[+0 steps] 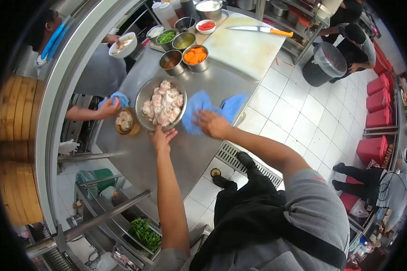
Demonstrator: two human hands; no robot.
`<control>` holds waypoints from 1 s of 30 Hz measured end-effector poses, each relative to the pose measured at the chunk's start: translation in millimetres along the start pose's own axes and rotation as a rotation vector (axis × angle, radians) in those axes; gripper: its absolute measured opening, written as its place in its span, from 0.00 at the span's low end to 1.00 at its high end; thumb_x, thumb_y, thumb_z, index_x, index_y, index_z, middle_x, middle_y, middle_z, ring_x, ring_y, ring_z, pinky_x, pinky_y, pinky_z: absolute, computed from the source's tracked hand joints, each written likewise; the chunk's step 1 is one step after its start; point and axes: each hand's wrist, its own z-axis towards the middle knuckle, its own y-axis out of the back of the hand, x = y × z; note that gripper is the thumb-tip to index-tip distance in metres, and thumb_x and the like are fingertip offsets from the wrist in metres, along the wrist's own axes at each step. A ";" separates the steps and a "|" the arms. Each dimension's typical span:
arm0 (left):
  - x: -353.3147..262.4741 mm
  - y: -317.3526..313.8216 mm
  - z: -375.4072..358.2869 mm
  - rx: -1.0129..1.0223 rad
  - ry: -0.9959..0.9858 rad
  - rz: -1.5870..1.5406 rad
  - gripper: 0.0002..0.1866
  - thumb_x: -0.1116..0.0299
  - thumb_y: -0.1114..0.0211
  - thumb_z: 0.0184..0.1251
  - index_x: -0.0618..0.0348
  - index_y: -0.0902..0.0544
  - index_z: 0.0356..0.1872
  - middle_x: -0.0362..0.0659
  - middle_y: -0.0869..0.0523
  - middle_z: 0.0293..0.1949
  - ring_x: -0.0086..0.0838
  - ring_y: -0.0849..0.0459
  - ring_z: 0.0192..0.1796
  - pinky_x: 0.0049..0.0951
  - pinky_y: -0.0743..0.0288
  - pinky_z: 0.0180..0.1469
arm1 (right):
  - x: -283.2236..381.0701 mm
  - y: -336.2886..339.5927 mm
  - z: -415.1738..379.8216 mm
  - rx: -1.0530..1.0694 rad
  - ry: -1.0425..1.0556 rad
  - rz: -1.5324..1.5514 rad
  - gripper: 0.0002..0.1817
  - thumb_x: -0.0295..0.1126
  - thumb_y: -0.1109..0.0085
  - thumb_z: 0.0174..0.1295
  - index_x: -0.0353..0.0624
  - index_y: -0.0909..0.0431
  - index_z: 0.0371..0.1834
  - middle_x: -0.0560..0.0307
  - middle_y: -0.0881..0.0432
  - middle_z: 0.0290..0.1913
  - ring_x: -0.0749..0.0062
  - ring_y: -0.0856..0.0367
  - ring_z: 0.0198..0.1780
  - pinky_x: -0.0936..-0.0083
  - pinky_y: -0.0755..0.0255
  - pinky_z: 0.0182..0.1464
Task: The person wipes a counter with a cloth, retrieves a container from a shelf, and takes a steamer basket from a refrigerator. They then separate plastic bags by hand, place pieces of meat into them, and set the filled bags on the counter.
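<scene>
A steel bowl of raw, pale pink meat pieces rests on the steel table. My left hand grips its near rim from below, fingers spread along the side. To the right, my right hand presses on a blue cloth, which looks smeared by motion. Part of the cloth lies spread toward the table edge. Left of the bowl stands a small bamboo steamer with pale pieces inside. Another person's hand, holding a blue cloth, is beside that steamer.
Steel cups with sliced carrots, brown liquid and chopped greens stand behind the bowl. A knife lies on the white cutting board. Stacked bamboo steamers stand left. Another person bends near a black bin on the tiled floor.
</scene>
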 end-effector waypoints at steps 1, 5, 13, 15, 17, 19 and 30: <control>0.0 -0.5 -4.1 -0.005 0.001 0.008 0.36 0.66 0.41 0.70 0.63 0.50 0.71 0.62 0.23 0.50 0.45 0.14 0.35 0.44 0.11 0.35 | -8.6 5.4 -6.6 -0.002 -0.002 0.009 0.27 0.39 0.47 0.67 0.46 0.29 0.70 0.46 0.37 0.76 0.51 0.40 0.77 0.57 0.46 0.77; -3.2 10.6 -28.6 -0.082 -0.066 0.038 0.33 0.67 0.41 0.69 0.60 0.46 0.70 0.59 0.21 0.50 0.46 0.13 0.35 0.45 0.11 0.33 | -63.9 34.1 -4.2 0.015 0.046 0.181 0.27 0.36 0.44 0.65 0.45 0.27 0.68 0.46 0.34 0.75 0.52 0.38 0.76 0.58 0.43 0.76; 31.6 93.8 -110.8 -0.185 -0.134 0.002 0.30 0.67 0.41 0.70 0.60 0.43 0.69 0.59 0.21 0.56 0.45 0.12 0.38 0.48 0.10 0.32 | -67.2 14.9 16.7 -0.009 0.025 0.104 0.26 0.33 0.46 0.64 0.43 0.27 0.67 0.45 0.35 0.75 0.47 0.41 0.77 0.57 0.45 0.77; 34.5 109.6 -122.2 -0.135 -0.023 0.048 0.32 0.65 0.37 0.69 0.57 0.37 0.71 0.54 0.21 0.56 0.45 0.13 0.46 0.46 0.11 0.35 | -71.7 18.8 27.9 0.040 0.032 0.188 0.26 0.36 0.47 0.66 0.43 0.27 0.68 0.44 0.37 0.76 0.45 0.45 0.79 0.57 0.48 0.78; 2.4 112.4 -147.1 -0.238 0.088 0.316 0.29 0.65 0.37 0.70 0.59 0.34 0.69 0.53 0.21 0.56 0.42 0.13 0.47 0.41 0.13 0.38 | -74.2 24.6 40.1 -0.001 -0.177 0.193 0.28 0.41 0.45 0.67 0.45 0.28 0.70 0.41 0.40 0.77 0.44 0.47 0.79 0.56 0.49 0.78; -32.7 113.3 -129.5 -0.309 0.193 0.608 0.26 0.64 0.37 0.72 0.61 0.30 0.67 0.52 0.21 0.56 0.40 0.13 0.49 0.37 0.15 0.41 | -65.8 37.9 35.0 0.008 -0.201 0.154 0.30 0.44 0.43 0.66 0.46 0.29 0.71 0.40 0.41 0.77 0.43 0.47 0.79 0.55 0.49 0.78; -99.7 -116.0 134.5 0.423 -0.890 1.130 0.29 0.74 0.28 0.61 0.58 0.25 0.64 0.46 0.26 0.61 0.36 0.23 0.58 0.32 0.23 0.57 | -55.5 63.7 -6.7 -0.023 -0.235 0.143 0.35 0.49 0.38 0.62 0.45 0.31 0.70 0.38 0.41 0.77 0.41 0.48 0.79 0.48 0.51 0.77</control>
